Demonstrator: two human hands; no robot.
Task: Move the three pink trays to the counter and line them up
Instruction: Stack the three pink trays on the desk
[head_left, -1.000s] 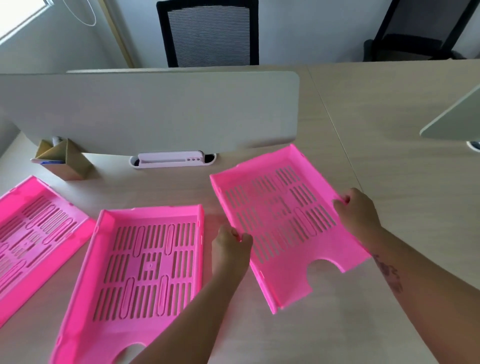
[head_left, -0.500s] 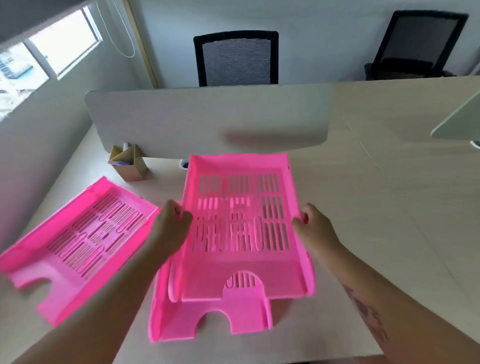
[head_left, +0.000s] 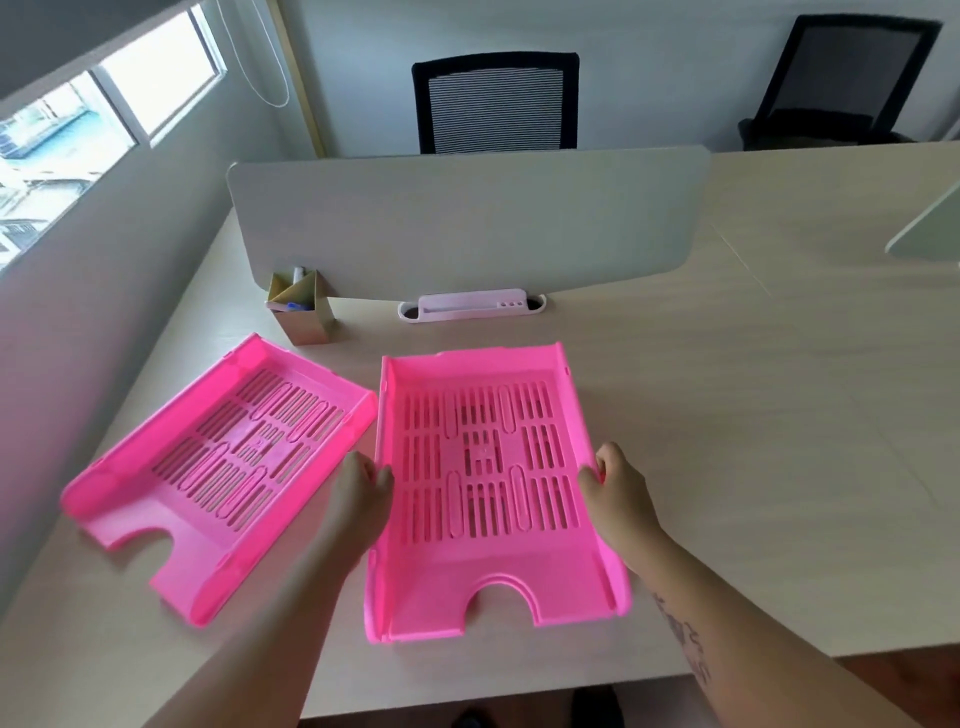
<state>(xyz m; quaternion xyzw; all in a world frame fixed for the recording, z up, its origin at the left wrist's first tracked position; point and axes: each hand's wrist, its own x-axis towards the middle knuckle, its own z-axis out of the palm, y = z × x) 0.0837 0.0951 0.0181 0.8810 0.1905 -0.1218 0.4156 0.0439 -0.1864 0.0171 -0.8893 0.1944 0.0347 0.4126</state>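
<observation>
While gripped between left hand (head_left: 363, 480), right hand (head_left: 615, 480), stacked pink tray (head_left: 488, 488) (second tray (head_left: 223, 462) beside)

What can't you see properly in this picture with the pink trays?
All from the head view:
- Third tray: the slotted pink plastic tray between both hands seems to sit on another; only a thin edge shows at its left side, so it is uncertain.
- Left hand and right hand fingertips: hidden behind the tray walls.
- Gold pen holder: contents too small.
- Angled pink tray: near corner blurred.
</observation>
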